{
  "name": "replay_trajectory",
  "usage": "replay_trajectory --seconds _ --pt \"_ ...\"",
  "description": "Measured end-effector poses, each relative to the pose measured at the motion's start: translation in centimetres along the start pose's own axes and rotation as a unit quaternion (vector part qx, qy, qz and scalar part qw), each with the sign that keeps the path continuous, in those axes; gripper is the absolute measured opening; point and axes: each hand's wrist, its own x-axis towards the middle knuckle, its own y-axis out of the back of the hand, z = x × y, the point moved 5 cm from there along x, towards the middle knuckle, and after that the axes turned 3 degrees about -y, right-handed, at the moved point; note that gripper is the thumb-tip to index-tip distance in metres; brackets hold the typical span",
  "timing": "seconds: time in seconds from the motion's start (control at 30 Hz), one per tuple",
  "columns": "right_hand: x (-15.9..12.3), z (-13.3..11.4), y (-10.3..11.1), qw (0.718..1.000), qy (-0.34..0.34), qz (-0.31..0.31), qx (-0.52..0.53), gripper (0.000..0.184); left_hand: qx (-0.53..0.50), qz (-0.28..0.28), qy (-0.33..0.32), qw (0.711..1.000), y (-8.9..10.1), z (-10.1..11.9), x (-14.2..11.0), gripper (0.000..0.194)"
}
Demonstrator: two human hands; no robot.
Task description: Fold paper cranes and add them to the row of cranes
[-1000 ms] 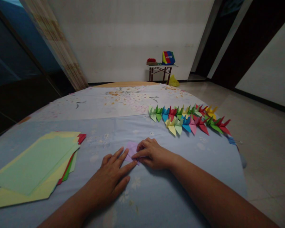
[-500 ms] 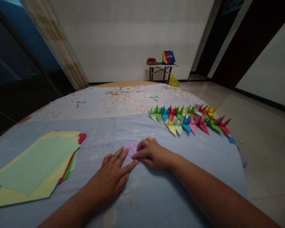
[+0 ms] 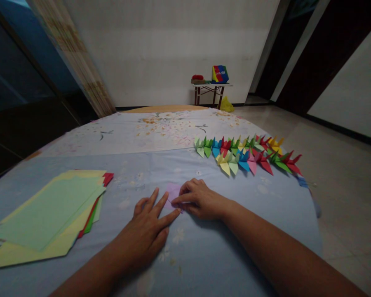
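Note:
A small folded purple paper (image 3: 172,191) lies on the light blue floral cloth (image 3: 204,255) in front of me. My left hand (image 3: 148,225) lies flat with its fingers spread, the fingertips pressing the paper's left edge. My right hand (image 3: 200,201) rests on the paper's right side with fingers curled and the index finger pressing along its near edge. Most of the paper is hidden under both hands.
A stack of large coloured sheets (image 3: 46,216), green and yellow on top, lies at the left. Two rows of several folded coloured paper cranes (image 3: 245,156) sit at the right, near the table's edge. A small table (image 3: 210,88) with a colourful box stands by the far wall.
Both hands stay on the purple paper; the view has shifted only slightly and the left fingers have edged a little along the paper.

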Motion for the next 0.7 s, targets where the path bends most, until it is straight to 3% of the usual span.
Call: replay_trajectory --seconds 0.7 --pt "0.1 -1.7 0.3 0.996 0.006 -0.04 -0.08 0.034 -0.032 -0.006 -0.003 0.999 0.4 -0.4 -0.3 0.05"
